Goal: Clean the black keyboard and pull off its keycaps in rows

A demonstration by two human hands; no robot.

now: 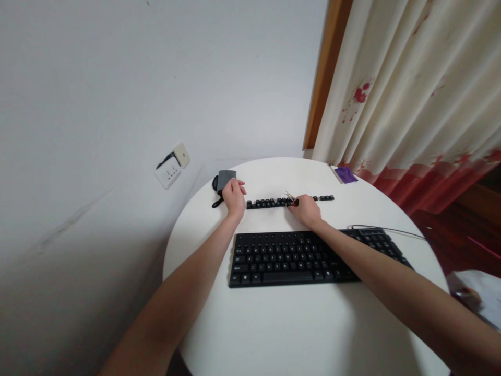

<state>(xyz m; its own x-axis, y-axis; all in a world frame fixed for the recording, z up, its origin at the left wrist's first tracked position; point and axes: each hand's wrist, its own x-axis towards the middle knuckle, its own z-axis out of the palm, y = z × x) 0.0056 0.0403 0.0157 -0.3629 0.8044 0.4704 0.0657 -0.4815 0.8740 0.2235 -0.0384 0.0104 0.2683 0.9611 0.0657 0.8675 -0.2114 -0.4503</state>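
Observation:
A row of loose black keycaps [266, 203] lies across the white table behind a black keyboard [274, 258]. At this row, my right hand [307, 210] is closed, its thumb and fingertips pinching what looks like a black keycap; the fingers partly cover it. A thin, pale metallic tool [289, 195] shows just beyond those fingertips, its kind unclear. My left hand [234, 197] rests at the row's left end with fingers loosely bent and apart, holding nothing visible. Beside it is a flat grey object [226, 178] with a black looped part. My right forearm hides part of the keyboard's right side.
The round white table [282, 324] stands against a wall with a socket [168, 172]. A purple cloth-like item [346, 175] lies at the back right edge, near the curtain [376, 104]. The keyboard cable [391, 228] runs off to the right.

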